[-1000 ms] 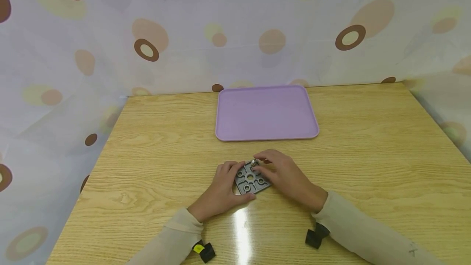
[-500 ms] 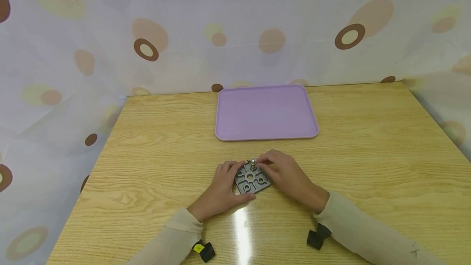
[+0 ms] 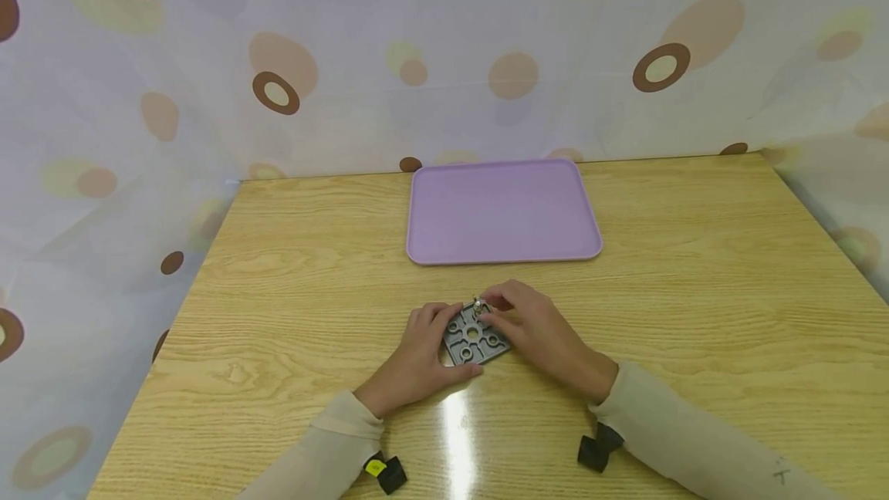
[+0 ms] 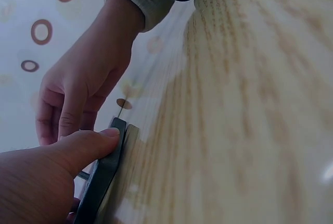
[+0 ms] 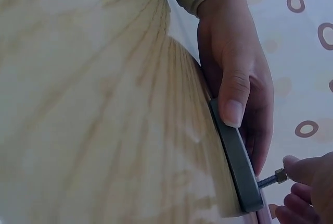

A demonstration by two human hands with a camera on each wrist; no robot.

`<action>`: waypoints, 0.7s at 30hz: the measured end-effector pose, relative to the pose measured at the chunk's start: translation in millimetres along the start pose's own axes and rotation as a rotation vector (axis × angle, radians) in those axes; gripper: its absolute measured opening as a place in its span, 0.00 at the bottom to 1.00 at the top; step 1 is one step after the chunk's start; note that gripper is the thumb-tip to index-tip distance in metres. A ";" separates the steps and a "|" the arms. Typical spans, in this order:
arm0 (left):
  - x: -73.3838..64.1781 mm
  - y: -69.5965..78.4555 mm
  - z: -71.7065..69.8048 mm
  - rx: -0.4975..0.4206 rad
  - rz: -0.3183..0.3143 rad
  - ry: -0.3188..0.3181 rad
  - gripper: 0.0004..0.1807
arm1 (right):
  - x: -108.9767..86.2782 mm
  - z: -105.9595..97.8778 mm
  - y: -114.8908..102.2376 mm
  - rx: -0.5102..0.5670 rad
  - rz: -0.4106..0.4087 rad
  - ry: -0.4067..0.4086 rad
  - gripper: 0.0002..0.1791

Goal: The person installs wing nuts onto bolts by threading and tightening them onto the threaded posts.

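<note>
A square grey metal plate [image 3: 461, 344] with several round holes and raised ribs lies on the table. My left hand [image 3: 417, 361] grips it, thumb along the near edge and fingers at the far left. From the plate's far corner a threaded bolt [image 5: 268, 181] sticks up, with a brass-coloured nut [image 5: 281, 175] near its free end. Thumb and fingers of my right hand [image 3: 545, 330] pinch the nut. In the left wrist view the left thumb [image 4: 88, 148] presses the plate's edge, and the nut is hidden there.
A purple tray [image 3: 503, 211] lies farther back on the wooden table [image 3: 299, 253]. A patterned cloth [image 3: 444, 45] hangs behind and at both sides. Each sleeve has a black device [image 3: 593, 452] at the wrist.
My right fingers have shifted slightly right around the bolt's top, then back left to it. The left hand and the plate have stayed in place.
</note>
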State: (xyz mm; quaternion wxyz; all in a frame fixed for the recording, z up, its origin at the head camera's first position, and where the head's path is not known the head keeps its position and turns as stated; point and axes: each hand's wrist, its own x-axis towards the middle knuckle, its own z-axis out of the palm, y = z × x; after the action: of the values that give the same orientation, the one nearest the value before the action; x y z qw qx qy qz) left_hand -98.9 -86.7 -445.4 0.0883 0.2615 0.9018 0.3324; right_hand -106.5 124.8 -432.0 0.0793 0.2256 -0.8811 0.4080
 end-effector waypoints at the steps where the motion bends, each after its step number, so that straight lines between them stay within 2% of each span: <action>1: 0.0 0.0 0.0 0.002 0.000 -0.002 0.47 | 0.4 0.1 -0.6 0.002 0.006 -0.004 0.14; 8: -0.9 -0.3 -0.3 0.003 -0.003 -0.009 0.47 | 2.6 2.4 0.3 -0.016 0.012 -0.048 0.22; 21: -0.1 -0.9 -0.4 -0.006 -0.007 -0.012 0.48 | 1.9 -0.3 0.9 -0.047 0.019 -0.034 0.19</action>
State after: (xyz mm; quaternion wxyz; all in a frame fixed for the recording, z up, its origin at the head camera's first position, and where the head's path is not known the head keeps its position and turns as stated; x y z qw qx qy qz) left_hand -99.3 -87.6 -445.7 0.0955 0.2599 0.9013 0.3332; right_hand -108.7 124.9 -431.8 0.0655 0.2221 -0.8938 0.3842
